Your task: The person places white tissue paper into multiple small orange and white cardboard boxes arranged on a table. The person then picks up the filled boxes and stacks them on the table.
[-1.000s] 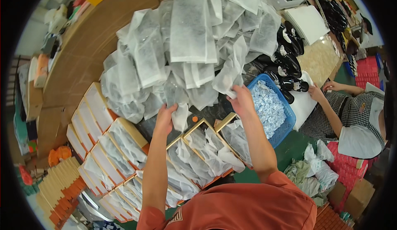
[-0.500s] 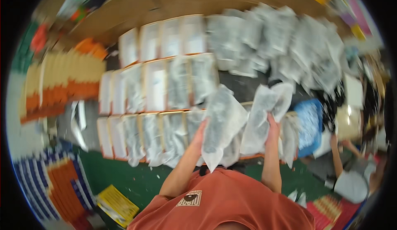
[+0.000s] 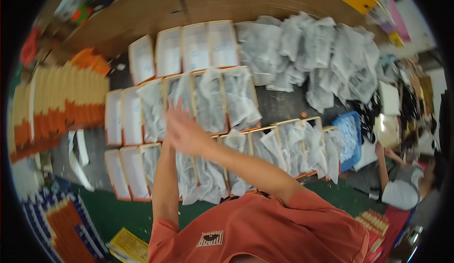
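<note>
Over open boxes [image 3: 134,114] and pale bags [image 3: 209,100], blurred, overlapping hands [image 3: 184,131], one mostly hidden, their grip impossible to tell.

The blurred right hand [image 3: 187,131] hides most of the left hand [image 3: 169,141].

thin white bags [image 3: 262,50] looked matt and wrinkled like unwoven cloth, open boxes [image 3: 195,48] flashed smooth white card, the blue basket [image 3: 358,140] showed its plastic, the dark bench [image 3: 286,104] lay smooth, the rust-red shirt [image 3: 269,225] was soft, matt cloth
</note>
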A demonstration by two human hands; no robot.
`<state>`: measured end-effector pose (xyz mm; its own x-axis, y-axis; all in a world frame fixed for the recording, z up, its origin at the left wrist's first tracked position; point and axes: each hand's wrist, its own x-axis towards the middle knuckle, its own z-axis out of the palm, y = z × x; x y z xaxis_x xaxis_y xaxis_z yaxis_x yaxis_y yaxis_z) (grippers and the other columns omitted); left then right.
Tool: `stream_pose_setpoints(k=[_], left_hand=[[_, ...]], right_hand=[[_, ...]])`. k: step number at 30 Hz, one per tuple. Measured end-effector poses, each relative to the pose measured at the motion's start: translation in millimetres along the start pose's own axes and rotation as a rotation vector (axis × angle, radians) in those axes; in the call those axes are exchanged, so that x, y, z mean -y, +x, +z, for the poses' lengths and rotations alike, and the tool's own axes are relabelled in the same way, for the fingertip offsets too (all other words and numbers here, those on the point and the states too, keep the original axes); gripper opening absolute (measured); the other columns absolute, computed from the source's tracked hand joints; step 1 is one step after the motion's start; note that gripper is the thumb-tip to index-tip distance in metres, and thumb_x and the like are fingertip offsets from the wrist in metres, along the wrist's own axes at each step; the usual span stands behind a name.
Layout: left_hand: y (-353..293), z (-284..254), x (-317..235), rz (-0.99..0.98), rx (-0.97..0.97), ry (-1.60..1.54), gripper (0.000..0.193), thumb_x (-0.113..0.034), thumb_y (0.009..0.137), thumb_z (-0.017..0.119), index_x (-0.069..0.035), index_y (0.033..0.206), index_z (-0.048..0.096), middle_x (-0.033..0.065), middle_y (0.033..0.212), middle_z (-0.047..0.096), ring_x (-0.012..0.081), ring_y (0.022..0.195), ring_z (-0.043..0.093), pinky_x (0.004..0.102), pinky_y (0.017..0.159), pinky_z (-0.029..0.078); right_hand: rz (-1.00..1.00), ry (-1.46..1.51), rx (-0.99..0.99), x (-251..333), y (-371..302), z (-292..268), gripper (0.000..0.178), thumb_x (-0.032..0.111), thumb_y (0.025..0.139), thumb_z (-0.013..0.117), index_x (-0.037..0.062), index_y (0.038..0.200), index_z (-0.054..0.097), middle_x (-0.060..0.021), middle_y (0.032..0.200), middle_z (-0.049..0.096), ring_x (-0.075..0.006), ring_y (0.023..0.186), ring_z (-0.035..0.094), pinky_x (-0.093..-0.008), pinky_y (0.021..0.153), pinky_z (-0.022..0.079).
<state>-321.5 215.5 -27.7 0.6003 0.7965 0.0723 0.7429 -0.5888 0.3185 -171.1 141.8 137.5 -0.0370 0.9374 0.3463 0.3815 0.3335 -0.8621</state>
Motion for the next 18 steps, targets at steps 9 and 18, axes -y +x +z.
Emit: stream_pose_setpoints(k=[9,18], left_hand=[[21.9,4.9,-76.1,-0.39,-0.238,-0.028,0.04,-0.018,0.093,0.061,0.002,0.127,0.06,0.0242,0.143,0.048,0.0427,0.13,0.046,0.0515,0.11,0.035],[225.1,13.4,-287.9,-0.394,-0.156,-0.702,0.033,-0.015,0.096,0.065,-0.001,0.125,0.061,0.0096,0.121,0.064,0.0183,0.107,0.063,0.0319,0.085,0.055]], right_hand=[[0.804,-0.11,-0.704,-177.3,-231.9,-351.5,0.024,0.013,0.091,0.065,0.0,0.11,0.068,-0.0171,0.102,0.069,-0.0276,0.095,0.067,-0.0351,0.085,0.052],[1.164,-1.159,-1.029,-427.6,-287.0,-761.5,0.064,0.045,0.091,0.059,-0.0161,0.112,0.056,-0.0304,0.112,0.063,-0.0476,0.103,0.061,-0.0491,0.092,0.048]])
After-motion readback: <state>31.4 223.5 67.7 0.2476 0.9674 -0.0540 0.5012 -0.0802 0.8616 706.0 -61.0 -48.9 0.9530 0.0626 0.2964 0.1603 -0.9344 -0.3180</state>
